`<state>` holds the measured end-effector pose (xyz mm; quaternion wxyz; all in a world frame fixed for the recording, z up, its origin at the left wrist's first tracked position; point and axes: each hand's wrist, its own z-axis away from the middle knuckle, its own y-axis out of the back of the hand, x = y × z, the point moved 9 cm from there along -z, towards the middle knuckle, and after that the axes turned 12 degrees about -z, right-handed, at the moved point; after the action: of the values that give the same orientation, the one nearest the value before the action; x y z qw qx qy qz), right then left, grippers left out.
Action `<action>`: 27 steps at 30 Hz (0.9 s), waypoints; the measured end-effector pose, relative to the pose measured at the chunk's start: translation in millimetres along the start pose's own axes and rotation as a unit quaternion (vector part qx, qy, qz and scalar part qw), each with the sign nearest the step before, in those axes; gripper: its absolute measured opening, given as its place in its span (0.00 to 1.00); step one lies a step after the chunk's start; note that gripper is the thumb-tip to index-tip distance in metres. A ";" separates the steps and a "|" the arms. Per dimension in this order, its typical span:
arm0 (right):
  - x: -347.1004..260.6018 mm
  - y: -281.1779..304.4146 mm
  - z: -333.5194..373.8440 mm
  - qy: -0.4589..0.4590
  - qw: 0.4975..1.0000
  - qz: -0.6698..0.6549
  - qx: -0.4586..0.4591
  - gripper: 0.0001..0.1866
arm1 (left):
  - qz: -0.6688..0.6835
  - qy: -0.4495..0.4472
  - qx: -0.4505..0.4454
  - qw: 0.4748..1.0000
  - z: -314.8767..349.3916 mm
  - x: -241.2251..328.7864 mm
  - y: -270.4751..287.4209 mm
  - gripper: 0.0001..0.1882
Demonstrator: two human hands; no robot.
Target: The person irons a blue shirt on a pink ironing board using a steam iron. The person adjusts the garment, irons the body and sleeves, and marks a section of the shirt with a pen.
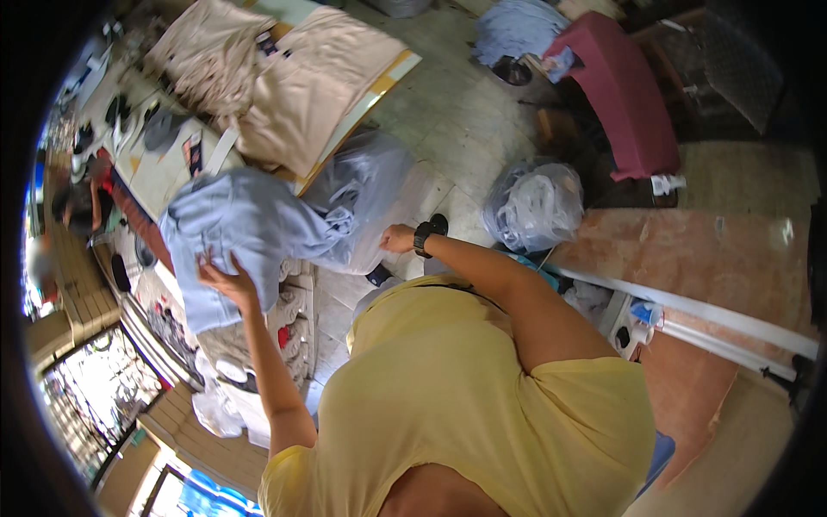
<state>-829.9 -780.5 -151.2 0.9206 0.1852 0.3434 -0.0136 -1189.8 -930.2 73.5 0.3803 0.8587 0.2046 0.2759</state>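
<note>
A light blue garment (226,211) lies partly on the table's near end and hangs over its edge. My left hand (228,280) rests flat on this cloth with fingers spread. To the right, a clear plastic bag (379,185) hangs by the table corner with more of the blue cloth inside its mouth. My right hand (397,239), below a black wristwatch, has its fingers curled in at the bag's edge and appears to pinch the plastic. The fingertips themselves are partly hidden.
Beige garments (301,77) cover a board on the table. A stuffed clear bag (534,205) sits on the floor to the right, before a maroon-covered piece (620,95). A brown tabletop (689,258) stands at my right. Another person (82,202) is at far left.
</note>
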 end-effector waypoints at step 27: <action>537.9 380.4 250.5 -0.101 0.746 -0.525 0.396 0.15 | 0.365 -0.082 -0.356 0.856 77.2 712.1 -326.5 0.12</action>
<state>-203.9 -459.2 -193.5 0.6411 0.3210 0.2557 -0.6485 -643.3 -367.6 6.9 0.5475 0.6971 -0.2675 0.3777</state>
